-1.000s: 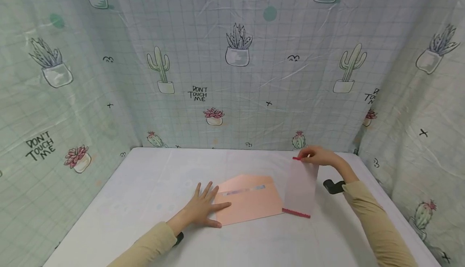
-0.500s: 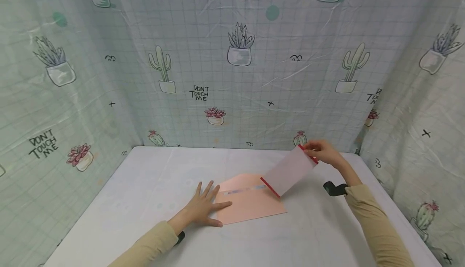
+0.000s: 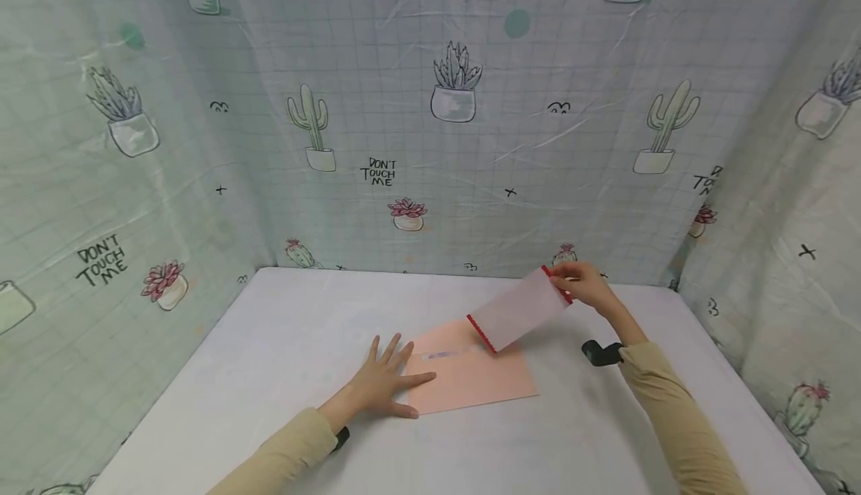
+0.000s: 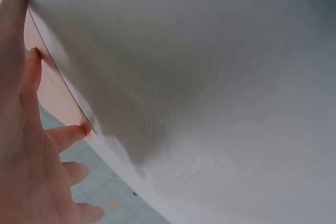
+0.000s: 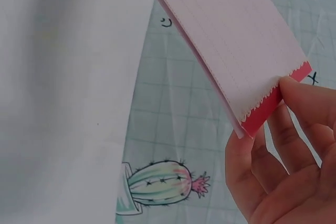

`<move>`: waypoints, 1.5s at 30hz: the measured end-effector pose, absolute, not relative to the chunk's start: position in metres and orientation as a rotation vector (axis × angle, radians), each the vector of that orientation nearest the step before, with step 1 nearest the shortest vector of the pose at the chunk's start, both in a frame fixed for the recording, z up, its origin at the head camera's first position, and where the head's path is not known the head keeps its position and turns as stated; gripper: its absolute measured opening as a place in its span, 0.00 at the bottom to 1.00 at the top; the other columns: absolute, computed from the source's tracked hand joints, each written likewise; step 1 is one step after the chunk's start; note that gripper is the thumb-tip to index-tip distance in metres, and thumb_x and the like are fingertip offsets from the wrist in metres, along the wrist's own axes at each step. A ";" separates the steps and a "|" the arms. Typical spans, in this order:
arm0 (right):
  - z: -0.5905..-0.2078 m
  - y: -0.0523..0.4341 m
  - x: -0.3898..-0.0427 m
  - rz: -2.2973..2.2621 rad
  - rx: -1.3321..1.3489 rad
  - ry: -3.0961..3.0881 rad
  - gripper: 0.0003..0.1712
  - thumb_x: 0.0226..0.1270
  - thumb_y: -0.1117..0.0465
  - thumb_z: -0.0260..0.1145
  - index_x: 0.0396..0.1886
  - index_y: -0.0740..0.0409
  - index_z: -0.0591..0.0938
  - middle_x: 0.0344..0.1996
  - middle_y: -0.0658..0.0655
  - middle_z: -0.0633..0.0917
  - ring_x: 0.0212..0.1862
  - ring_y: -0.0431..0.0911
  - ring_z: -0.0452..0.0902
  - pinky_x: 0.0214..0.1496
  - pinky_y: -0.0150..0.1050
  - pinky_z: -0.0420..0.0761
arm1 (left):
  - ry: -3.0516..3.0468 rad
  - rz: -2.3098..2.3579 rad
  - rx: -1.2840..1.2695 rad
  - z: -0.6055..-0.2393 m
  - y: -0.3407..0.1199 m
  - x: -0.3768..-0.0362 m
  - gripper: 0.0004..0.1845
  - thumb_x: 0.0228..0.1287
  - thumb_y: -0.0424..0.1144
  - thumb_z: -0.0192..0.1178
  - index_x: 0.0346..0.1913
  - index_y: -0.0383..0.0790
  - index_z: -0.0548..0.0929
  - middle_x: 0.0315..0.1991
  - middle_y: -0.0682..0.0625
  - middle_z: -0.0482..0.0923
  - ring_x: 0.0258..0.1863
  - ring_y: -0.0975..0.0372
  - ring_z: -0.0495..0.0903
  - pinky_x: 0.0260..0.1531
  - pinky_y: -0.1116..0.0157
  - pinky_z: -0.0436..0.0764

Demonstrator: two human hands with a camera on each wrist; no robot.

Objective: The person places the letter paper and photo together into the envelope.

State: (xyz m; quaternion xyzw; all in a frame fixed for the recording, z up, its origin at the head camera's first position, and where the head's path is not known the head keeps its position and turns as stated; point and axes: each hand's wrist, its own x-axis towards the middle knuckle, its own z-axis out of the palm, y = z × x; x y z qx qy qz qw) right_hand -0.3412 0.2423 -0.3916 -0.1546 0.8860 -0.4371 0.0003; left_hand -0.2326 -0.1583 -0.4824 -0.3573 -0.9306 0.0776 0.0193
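One folded letter sheet (image 3: 518, 316) pinched by right hand (image 3: 582, 286); left hand (image 3: 380, 386) flat, fingers spread, pressing one pink envelope (image 3: 474, 377).

Matt pink paper envelope (image 3: 471, 375), ruled white paper sheet (image 3: 518, 317), smooth white table (image 3: 282, 360), creased printed cloth backdrop (image 3: 430, 106).

2 hands are seen: 1 left hand (image 3: 378, 389) and 1 right hand (image 3: 582, 286). 1 pink envelope (image 3: 474, 375) and 1 folded lined sheet (image 3: 516, 309) with red scalloped edges are counted. 1 white table (image 3: 269, 345) and 1 cactus-printed curtain (image 3: 430, 106) are shown.
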 end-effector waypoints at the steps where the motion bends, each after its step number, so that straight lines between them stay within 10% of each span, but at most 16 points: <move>1: -0.393 0.241 -0.342 -1.389 -0.476 2.783 0.21 0.64 0.57 0.57 0.49 0.68 0.75 0.45 0.70 0.77 0.43 0.54 0.76 0.35 0.37 0.80 | -2.890 0.249 -1.109 -0.482 -0.158 -0.233 0.37 0.49 0.72 0.46 0.64 0.68 0.59 0.67 0.38 0.54 0.66 0.39 0.48 0.56 0.35 0.50; 45: -0.434 0.221 -0.367 -1.503 -0.294 3.038 0.12 0.59 0.69 0.59 0.44 0.67 0.78 0.40 0.71 0.81 0.41 0.60 0.78 0.35 0.44 0.79 | -2.869 0.280 -1.140 -0.481 -0.157 -0.237 0.38 0.48 0.73 0.46 0.64 0.67 0.59 0.66 0.37 0.55 0.66 0.39 0.49 0.55 0.35 0.51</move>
